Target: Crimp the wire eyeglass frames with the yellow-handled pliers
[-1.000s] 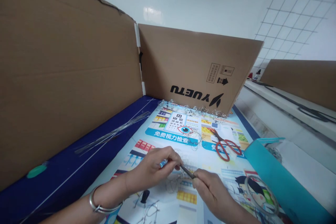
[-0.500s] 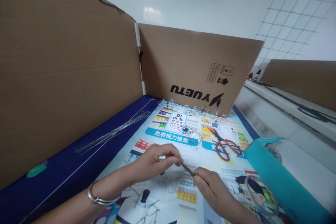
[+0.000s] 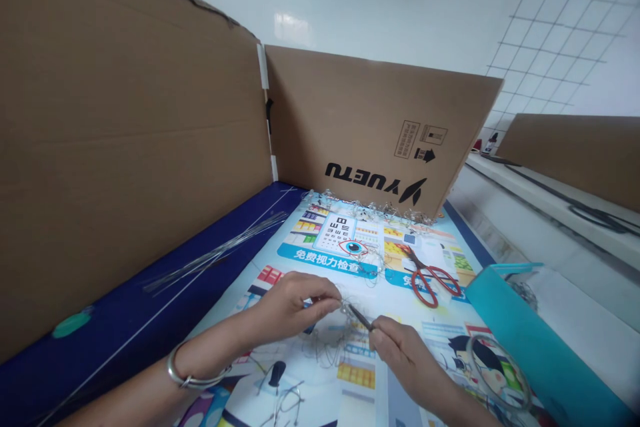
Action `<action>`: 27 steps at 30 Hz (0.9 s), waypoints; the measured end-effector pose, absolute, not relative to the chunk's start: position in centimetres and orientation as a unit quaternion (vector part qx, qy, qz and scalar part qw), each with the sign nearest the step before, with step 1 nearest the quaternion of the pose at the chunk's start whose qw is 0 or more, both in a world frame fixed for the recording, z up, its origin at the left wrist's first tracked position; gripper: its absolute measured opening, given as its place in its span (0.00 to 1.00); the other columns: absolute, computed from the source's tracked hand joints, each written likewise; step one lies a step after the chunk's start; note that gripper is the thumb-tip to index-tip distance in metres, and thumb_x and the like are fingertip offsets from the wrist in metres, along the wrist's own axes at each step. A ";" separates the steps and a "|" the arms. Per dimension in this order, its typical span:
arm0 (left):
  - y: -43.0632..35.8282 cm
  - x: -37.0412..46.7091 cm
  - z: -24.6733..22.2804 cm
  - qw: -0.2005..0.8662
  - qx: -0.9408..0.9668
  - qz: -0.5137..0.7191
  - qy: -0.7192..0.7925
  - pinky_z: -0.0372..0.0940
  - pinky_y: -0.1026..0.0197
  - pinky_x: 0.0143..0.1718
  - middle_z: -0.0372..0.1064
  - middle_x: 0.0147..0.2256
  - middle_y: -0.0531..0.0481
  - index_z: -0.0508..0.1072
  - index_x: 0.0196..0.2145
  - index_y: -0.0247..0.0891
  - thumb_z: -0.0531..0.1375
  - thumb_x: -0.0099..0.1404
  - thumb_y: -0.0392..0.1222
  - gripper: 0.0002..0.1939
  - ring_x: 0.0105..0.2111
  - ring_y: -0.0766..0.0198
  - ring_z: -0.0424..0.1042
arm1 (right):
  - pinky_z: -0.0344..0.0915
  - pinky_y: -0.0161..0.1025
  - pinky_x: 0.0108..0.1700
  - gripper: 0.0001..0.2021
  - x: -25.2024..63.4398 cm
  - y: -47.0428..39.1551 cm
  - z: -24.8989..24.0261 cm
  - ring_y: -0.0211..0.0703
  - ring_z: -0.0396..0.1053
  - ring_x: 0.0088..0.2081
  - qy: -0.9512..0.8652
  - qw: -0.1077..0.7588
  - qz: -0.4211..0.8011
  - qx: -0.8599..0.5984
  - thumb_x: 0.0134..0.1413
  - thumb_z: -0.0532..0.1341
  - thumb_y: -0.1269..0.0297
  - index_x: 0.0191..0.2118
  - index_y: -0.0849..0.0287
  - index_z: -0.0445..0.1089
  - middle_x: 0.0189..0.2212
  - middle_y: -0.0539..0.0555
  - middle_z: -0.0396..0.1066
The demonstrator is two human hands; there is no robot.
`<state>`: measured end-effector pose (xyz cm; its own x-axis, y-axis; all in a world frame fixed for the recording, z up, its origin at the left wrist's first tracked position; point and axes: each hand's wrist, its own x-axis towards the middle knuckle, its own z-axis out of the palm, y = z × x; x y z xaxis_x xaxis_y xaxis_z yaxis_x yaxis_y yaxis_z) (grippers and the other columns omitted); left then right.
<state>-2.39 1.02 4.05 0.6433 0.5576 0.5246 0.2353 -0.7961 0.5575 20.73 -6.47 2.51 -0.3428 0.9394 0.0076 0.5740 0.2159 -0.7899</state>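
Note:
My left hand (image 3: 300, 303), with a silver bangle (image 3: 193, 377) on its wrist, pinches a piece of thin bent wire (image 3: 346, 307) between thumb and fingertips. From the fingertips, fine wire loops (image 3: 327, 347) hang over the printed sheet. My right hand (image 3: 400, 350) is closed around a slim dark metal tool (image 3: 361, 317). Its narrow tip points up and left, close to the wire at my left fingertips; whether they touch I cannot tell. The tool's handle is hidden in my palm, so its exact kind does not show.
Red-handled scissors (image 3: 430, 280) lie beyond my right hand. Straight wires (image 3: 220, 250) rest at left. Small wire pieces (image 3: 370, 210) line the cardboard panel (image 3: 370, 113). A teal box (image 3: 540, 340) and a wire coil (image 3: 497, 373) are at right. Black-tipped wires (image 3: 277, 373) lie in front.
The tool's tip has drawn slightly right, away from my left fingertips. More of the bent wire between the hands shows now. My left hand has shifted slightly left.

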 end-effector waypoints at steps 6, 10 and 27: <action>0.7 -2.3 4.1 0.231 0.871 0.361 0.240 0.63 0.68 0.28 0.71 0.25 0.51 0.73 0.34 0.36 0.55 0.62 0.38 0.07 0.24 0.69 0.68 | 0.50 0.32 0.28 0.17 20.6 -6.5 2.6 0.34 0.51 0.26 -0.728 0.254 0.376 -0.515 0.60 0.45 0.53 0.24 0.57 0.52 0.22 0.45 0.51; 0.6 -2.2 3.9 0.215 0.868 0.376 0.241 0.63 0.68 0.28 0.71 0.24 0.51 0.73 0.32 0.35 0.55 0.62 0.38 0.08 0.24 0.69 0.68 | 0.50 0.32 0.28 0.17 20.6 -6.6 2.7 0.34 0.51 0.26 -0.722 0.255 0.380 -0.519 0.60 0.46 0.54 0.24 0.57 0.52 0.22 0.45 0.51; -1.4 -0.5 3.7 0.256 0.784 0.469 0.315 0.66 0.67 0.30 0.72 0.26 0.50 0.73 0.29 0.34 0.56 0.62 0.36 0.07 0.26 0.68 0.70 | 0.49 0.28 0.18 0.24 17.8 -8.4 1.8 0.28 0.52 0.18 -0.514 0.315 0.605 -0.520 0.50 0.50 0.39 0.28 0.60 0.60 0.20 0.46 0.57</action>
